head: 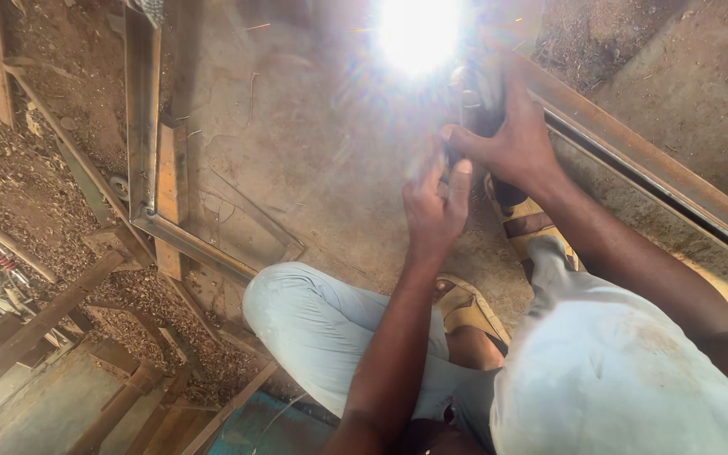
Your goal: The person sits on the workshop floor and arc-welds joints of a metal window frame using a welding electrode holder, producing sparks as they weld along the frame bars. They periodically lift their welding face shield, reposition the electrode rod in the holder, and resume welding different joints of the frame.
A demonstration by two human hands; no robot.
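Blinding white glare at top centre, surroundings perhaps slightly hazed.

A dark tool [484,101] — upright-ish, mostly hidden by glare — meets a white-hot flash at its top end. It sits against the rusty steel frame [650,164] — long angle bars lying flat on the floor.

Dusty floor [313,160]; steel frame [157,219]

Rusty, matt steel frame [155,160] lies left of the left hand [436,202]. Rough, dusty concrete floor [313,160] spreads beneath it. Pale cloth trousers [322,329] sit below; tan leather-like sandal [465,307].
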